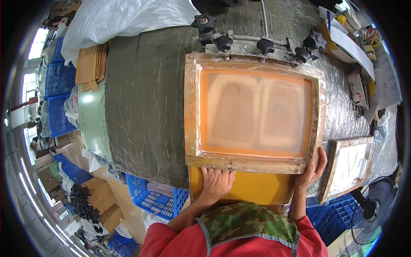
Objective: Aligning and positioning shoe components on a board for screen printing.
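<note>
A wooden screen-printing frame (252, 164) with translucent orange-edged mesh lies in front of me, its far side at a row of clamps. Two pale panel shapes show through the mesh. Under its near rail a yellow-brown board (261, 188) sticks out toward me. My left hand (217, 183) rests at that rail, back up, its fingertips hidden beneath the wood; whether they grip cannot be made out. Around the frame's near right corner my right hand (314, 170) is closed, thumb at the near rail and fingers along the right side.
Black star knobs (265, 46) top the clamps. A smaller frame (336, 169) leans at the right, beside a black fan (374, 205). Brown cardboard pieces (89, 64) and a white plastic sheet (132, 17) lie at the far left. Blue crates (156, 199) stand below the table.
</note>
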Action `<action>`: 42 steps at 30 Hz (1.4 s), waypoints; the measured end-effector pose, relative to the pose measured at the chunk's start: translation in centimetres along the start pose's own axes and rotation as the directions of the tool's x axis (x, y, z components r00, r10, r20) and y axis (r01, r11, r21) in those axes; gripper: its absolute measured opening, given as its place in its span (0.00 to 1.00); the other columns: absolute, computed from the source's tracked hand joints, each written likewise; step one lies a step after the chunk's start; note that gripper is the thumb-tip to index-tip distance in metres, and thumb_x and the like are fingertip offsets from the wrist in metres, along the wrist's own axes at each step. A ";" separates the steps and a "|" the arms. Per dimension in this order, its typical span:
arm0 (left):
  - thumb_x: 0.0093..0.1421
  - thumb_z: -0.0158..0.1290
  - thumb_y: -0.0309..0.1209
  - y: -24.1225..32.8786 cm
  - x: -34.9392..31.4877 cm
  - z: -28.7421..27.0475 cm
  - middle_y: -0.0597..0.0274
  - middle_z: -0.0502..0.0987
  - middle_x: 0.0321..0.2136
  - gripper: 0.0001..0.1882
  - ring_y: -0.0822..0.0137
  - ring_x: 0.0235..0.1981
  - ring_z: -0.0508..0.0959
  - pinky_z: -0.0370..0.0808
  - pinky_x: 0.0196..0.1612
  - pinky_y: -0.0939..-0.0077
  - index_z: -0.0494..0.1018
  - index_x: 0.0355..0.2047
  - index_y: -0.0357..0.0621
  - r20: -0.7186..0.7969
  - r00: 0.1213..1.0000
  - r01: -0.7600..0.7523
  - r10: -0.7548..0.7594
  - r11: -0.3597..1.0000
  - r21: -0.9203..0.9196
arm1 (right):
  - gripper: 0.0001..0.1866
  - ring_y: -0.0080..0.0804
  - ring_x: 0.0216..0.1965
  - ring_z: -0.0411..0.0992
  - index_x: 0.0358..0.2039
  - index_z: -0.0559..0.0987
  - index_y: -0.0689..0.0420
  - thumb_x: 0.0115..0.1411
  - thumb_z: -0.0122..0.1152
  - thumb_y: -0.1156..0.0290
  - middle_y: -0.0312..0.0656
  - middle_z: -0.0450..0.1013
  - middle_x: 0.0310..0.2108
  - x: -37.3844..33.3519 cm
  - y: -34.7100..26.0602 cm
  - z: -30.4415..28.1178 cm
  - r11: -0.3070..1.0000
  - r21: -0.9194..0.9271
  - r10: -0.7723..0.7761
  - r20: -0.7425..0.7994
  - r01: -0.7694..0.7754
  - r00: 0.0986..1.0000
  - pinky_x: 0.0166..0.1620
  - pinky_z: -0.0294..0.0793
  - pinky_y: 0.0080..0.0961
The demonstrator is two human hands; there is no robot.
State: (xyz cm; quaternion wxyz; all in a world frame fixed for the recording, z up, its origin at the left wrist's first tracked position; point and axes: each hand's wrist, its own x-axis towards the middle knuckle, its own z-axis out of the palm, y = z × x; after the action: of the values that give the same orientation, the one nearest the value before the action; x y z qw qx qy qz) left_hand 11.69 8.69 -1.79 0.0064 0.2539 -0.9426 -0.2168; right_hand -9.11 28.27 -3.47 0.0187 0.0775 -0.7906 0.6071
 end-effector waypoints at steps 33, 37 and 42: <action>0.59 0.50 0.43 -0.2 0.3 0.0 0.45 0.68 0.50 0.25 0.45 0.57 0.59 0.46 0.60 0.41 0.70 0.52 0.42 -0.101 0.994 -0.032 0.032 0.999 0.002 | 0.23 0.35 0.56 0.60 0.54 0.66 0.66 0.62 0.51 0.66 0.46 0.64 0.54 0.2 -0.9 0.2 0.995 -0.087 -0.051 0.014 0.052 0.999 0.60 0.56 0.32; 0.58 0.50 0.43 -0.2 0.1 0.0 0.45 0.69 0.48 0.23 0.44 0.53 0.64 0.50 0.57 0.40 0.72 0.48 0.41 -0.090 0.995 -0.029 0.033 0.999 0.044 | 0.23 0.36 0.55 0.60 0.54 0.66 0.65 0.60 0.51 0.67 0.46 0.63 0.52 0.1 -1.2 0.4 0.998 -0.039 0.057 -0.004 -0.057 0.998 0.59 0.59 0.34; 0.57 0.50 0.40 -0.4 -0.1 0.5 0.43 0.69 0.48 0.20 0.41 0.52 0.64 0.50 0.56 0.37 0.73 0.45 0.39 0.054 0.998 0.036 -0.034 0.999 -0.024 | 0.23 0.38 0.55 0.62 0.53 0.67 0.67 0.57 0.52 0.71 0.48 0.65 0.52 0.1 -0.6 0.0 0.989 -0.148 -0.021 0.006 0.021 1.000 0.60 0.56 0.35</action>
State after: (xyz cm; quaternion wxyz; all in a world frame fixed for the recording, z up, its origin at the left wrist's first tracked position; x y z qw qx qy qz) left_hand 11.89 8.66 -2.38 -0.0196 0.2644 -0.9351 -0.2353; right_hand -9.14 28.11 -2.87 0.0292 0.0855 -0.8326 0.5464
